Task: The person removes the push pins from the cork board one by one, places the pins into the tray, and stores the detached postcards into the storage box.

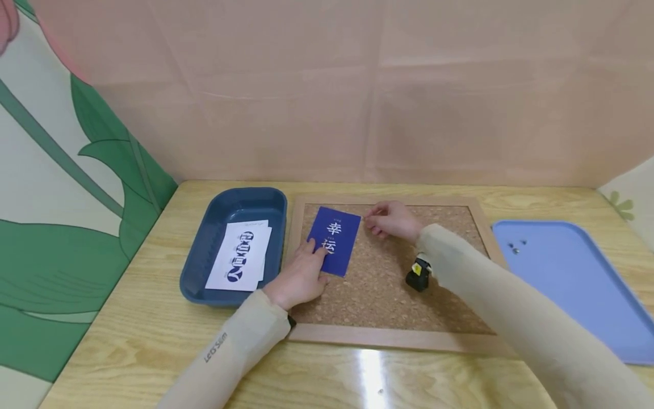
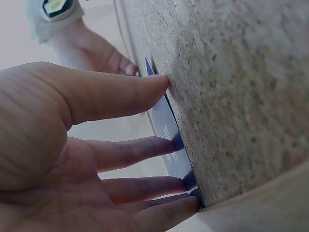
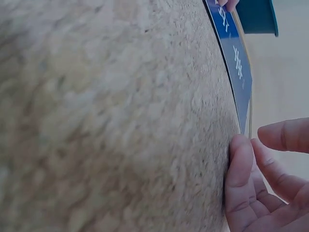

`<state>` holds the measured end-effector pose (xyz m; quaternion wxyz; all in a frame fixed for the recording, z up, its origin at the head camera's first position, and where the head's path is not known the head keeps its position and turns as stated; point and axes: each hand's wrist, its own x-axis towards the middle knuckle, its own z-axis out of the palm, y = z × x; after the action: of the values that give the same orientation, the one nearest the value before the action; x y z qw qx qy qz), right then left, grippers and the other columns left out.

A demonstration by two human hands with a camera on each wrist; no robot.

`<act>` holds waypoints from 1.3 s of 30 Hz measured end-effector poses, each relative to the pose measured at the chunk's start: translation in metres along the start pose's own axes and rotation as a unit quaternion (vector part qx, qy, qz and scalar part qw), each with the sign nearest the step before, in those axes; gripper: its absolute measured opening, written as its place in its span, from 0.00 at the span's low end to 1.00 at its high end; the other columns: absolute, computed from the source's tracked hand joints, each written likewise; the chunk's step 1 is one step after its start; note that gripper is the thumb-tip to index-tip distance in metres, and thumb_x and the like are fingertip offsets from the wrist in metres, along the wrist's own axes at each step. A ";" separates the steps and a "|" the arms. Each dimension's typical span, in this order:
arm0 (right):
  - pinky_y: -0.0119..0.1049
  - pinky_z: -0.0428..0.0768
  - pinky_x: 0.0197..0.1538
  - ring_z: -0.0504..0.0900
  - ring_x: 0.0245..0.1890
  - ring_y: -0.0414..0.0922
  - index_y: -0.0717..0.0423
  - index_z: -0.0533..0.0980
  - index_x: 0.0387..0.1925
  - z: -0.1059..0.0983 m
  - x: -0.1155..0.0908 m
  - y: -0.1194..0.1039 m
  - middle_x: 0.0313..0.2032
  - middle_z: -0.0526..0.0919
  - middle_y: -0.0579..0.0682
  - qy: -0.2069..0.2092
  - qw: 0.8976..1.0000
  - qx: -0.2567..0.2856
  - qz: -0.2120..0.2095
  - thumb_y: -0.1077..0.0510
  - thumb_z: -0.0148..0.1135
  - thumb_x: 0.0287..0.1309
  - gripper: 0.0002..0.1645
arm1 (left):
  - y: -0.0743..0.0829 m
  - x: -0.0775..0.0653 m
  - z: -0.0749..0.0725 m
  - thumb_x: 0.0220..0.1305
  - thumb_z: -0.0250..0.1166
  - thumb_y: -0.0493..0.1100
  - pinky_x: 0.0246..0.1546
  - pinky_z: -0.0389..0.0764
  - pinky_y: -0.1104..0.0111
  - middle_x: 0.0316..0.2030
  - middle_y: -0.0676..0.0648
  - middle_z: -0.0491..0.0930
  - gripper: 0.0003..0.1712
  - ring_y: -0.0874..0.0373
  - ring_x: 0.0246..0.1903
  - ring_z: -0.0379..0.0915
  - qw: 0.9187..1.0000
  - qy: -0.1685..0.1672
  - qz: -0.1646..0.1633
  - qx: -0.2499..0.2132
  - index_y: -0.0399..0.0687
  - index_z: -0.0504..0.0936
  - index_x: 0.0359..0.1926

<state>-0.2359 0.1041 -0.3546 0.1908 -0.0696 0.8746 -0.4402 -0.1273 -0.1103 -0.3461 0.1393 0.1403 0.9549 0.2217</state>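
A dark blue card (image 1: 343, 238) with white characters lies on the left part of a framed cork board (image 1: 398, 301). My left hand (image 1: 301, 275) rests its fingertips on the card's lower left side, and in the left wrist view the fingers (image 2: 145, 186) extend across it. Its thumb (image 2: 120, 94) touches the cork beside the card's edge. At the card's upper right corner is my right hand (image 1: 395, 220), fingers bent. The right wrist view shows its fingertips (image 3: 240, 154) against the cork and the corner, the thumb slightly apart. Whether something small sits between them is hidden.
To the left, a dark blue tray (image 1: 196, 267) holds white cards (image 1: 240, 255) with dark characters. A light blue tray (image 1: 567, 289) on the right holds a few tiny metal pieces (image 1: 516, 250). A pink covering (image 1: 357, 113) hangs behind the wooden table (image 1: 128, 341).
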 end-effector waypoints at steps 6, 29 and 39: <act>0.29 0.79 0.31 0.76 0.26 0.39 0.64 0.74 0.55 0.002 0.002 -0.004 0.28 0.78 0.51 -0.013 1.000 -0.025 0.000 0.61 0.54 0.62 0.20 | 0.001 0.000 0.001 0.65 0.61 0.39 0.70 0.54 0.49 0.69 0.27 0.54 0.30 0.35 0.71 0.47 1.000 -0.004 -0.002 -0.001 0.31 0.66 0.65; 0.29 0.78 0.28 0.74 0.22 0.38 0.66 0.76 0.50 0.007 0.006 -0.011 0.24 0.77 0.49 0.002 1.000 -0.030 0.003 0.62 0.55 0.61 0.17 | 0.003 -0.001 0.002 0.64 0.61 0.39 0.70 0.54 0.50 0.69 0.27 0.55 0.30 0.35 0.71 0.47 1.000 0.000 -0.002 0.011 0.32 0.67 0.65; 0.28 0.76 0.28 0.75 0.21 0.38 0.64 0.76 0.45 0.009 0.008 -0.013 0.23 0.77 0.48 0.026 0.998 -0.052 0.017 0.58 0.58 0.61 0.15 | 0.006 0.001 0.002 0.63 0.62 0.39 0.70 0.55 0.50 0.68 0.27 0.55 0.30 0.35 0.70 0.49 1.000 -0.003 0.001 0.017 0.31 0.67 0.64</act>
<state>-0.2407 0.0872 -0.3516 0.1718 -0.0529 0.9020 -0.3924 -0.1262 -0.1044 -0.3449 0.1397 0.1444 0.9580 0.2047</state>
